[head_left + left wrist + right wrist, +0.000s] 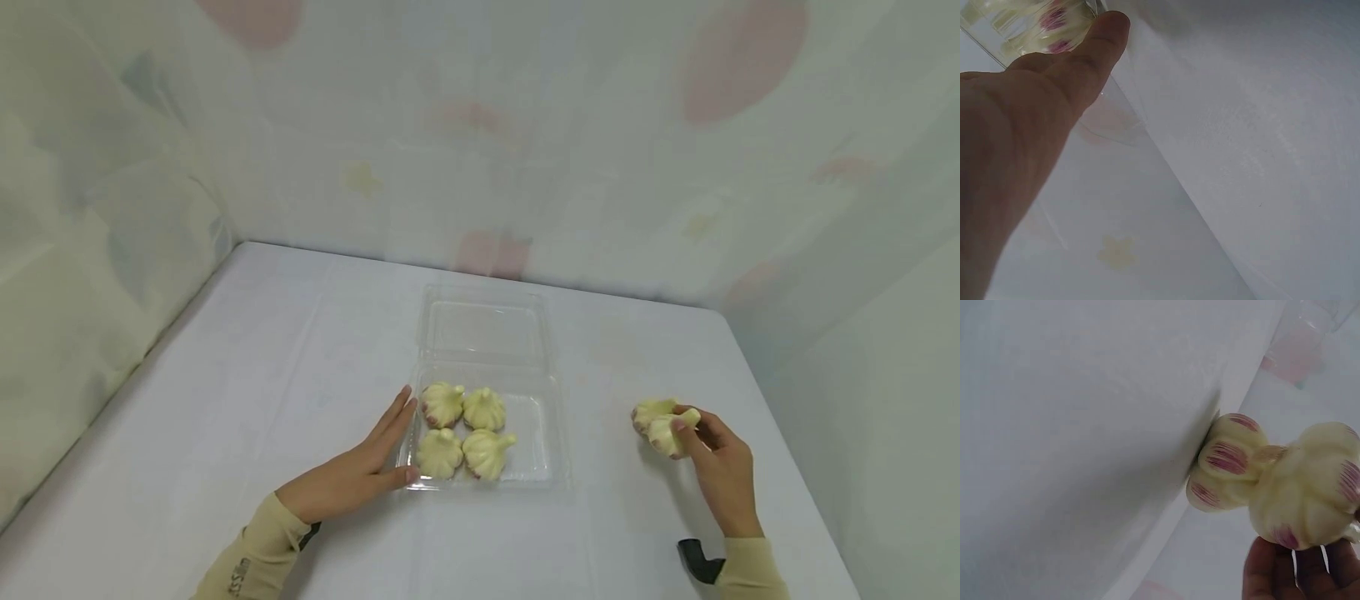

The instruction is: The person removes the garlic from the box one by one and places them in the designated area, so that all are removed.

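Note:
A clear plastic clamshell box [536, 433] lies with its lid [483, 325] folded back on the table. Several pale garlic bulbs [487, 454] sit in two rows in its left part. My left hand [348, 479] rests along the box's left side, fingers fairly straight and thumb at the front left corner. To the right of the box, my right hand [723, 471] pinches a garlic bulb [671, 435] between thumb and fingers. Just behind it, another garlic bulb [645, 409] stands on the table; in the right wrist view the held garlic bulb [1307, 487] overlaps it.
A white cloth covers the table [337, 333]. Pale patterned curtains [585, 167] close off its back and sides. Black wrist straps [699, 562] show at the sleeves. The bare right part of the box's base lies beside the bulbs.

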